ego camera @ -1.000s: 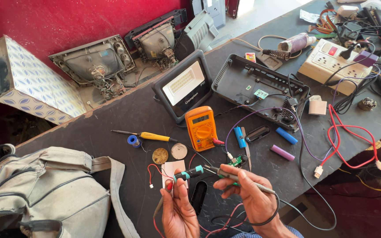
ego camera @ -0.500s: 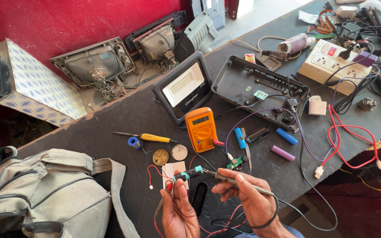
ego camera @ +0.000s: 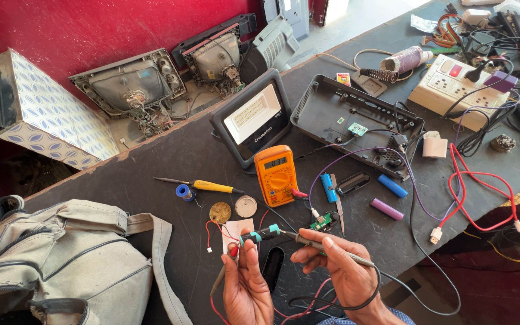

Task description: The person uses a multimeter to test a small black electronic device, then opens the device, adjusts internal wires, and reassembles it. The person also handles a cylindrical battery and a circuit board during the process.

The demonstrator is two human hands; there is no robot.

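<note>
an electronics repair workshop: orange multimeter [ego camera: 277, 174], opened tv tubes [ego camera: 133, 90] (dusty), power strip [ego camera: 452, 84], loose wires on the bench [ego camera: 151, 162].

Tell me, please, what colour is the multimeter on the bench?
The multimeter is orange with a grey display, seen clearly in the head view.

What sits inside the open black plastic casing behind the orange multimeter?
Inside the black casing lie a small green circuit board and dark wires. Its far corners are too dark to tell.

right hand [ego camera: 343, 272] drawn nearer with probe [ego camera: 332, 250], tip lifted off small board [ego camera: 321, 221]; left hand [ego camera: 245, 283] raised slightly, teal cell [ego camera: 261, 234] tilted toward probe.
</note>
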